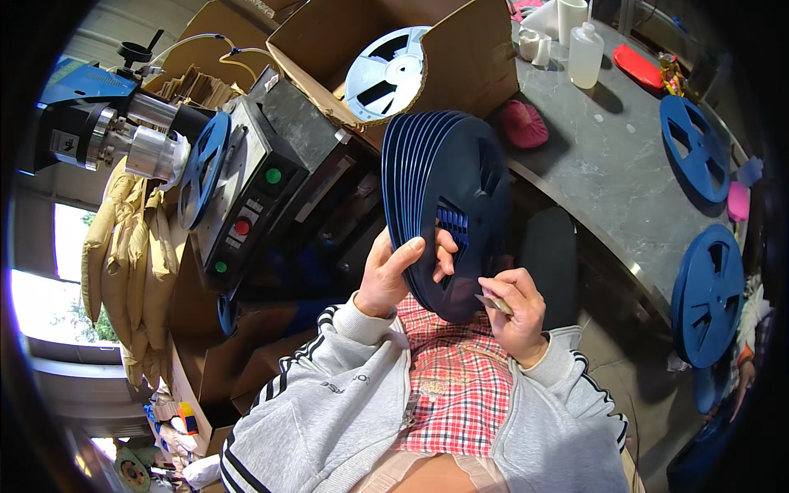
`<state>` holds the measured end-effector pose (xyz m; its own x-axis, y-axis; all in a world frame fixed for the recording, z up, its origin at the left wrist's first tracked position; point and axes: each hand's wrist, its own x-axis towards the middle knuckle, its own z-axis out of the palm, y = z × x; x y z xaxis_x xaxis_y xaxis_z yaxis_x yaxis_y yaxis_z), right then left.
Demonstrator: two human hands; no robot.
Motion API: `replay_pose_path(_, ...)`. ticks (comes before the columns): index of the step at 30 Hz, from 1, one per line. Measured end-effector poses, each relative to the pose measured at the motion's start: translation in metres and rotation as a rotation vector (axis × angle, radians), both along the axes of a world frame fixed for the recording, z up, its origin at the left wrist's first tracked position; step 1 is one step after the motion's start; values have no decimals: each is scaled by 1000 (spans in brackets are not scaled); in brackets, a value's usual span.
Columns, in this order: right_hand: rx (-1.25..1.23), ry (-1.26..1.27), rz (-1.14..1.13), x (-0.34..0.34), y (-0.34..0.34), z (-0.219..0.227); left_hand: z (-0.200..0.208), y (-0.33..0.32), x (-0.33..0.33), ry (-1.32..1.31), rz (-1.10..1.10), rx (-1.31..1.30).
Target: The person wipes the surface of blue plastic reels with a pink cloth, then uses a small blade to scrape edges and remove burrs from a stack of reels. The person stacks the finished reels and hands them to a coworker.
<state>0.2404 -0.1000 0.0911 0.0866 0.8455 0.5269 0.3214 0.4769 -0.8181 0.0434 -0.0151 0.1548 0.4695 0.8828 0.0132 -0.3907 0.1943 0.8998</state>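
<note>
A stack of several dark blue plastic reel discs stands on edge in front of my body, fanned slightly at the top left. My left hand grips it from the lower left, the thumb on the near side and the fingers through a cut-out of the front disc. My right hand pinches a small blade with a pointed metal tip. That tip is close to the lower right rim of the stack; whether it touches cannot be made out.
At left stands a machine with a control box, a blue disc mounted on it. A cardboard box behind the stack holds a light-coloured reel. The grey table at right carries blue reels and a bottle.
</note>
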Motion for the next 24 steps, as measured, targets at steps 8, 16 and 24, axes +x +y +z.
replay_pose_path(8, -41, 42, 95, -11, 16, 7, -13, 0, -28, 87, -113, 42)
replay_pose_path(16, 119, -207, 172, -40, 42, 35, -13, -10, -46, 230, -3, -22)
replay_pose_path(24, -41, -169, 339, -50, 53, 50, -30, -15, -64, 251, 49, -25)
